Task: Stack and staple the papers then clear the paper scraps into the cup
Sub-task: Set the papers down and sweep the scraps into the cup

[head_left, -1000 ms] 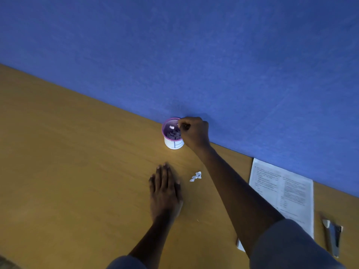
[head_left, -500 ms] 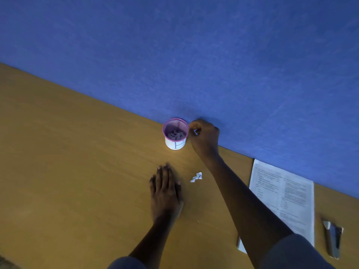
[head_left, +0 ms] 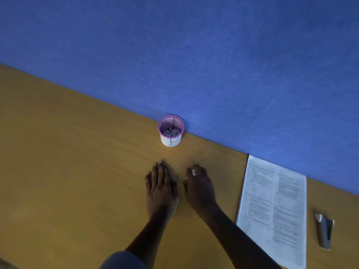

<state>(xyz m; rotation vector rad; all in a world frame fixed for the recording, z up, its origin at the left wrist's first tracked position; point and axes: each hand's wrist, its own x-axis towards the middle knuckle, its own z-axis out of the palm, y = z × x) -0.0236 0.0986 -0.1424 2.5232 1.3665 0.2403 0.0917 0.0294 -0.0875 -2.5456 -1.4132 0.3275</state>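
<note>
I have two hands on the wooden table (head_left: 77,171). My left hand (head_left: 161,188) lies flat, palm down, fingers straight and together, gripping nothing. Just to its right, my right hand (head_left: 200,188) has its fingers bent down around the one loose paper scrap (head_left: 193,172). Only a bit of the scrap's white shows between my fingers, and I cannot tell whether it has left the table.

One cup (head_left: 171,141), pink-rimmed with a white lower part, stands on the far side of both hands, against the blue wall (head_left: 194,55). A heap of scraps (head_left: 171,132) sits inside it, too jumbled to count.

To the right lies one stack of printed papers (head_left: 275,206); I cannot tell how many sheets it has. One stapler (head_left: 324,232) lies further right, apart from the papers. One tiny white speck (head_left: 194,216) sits near my right wrist.
</note>
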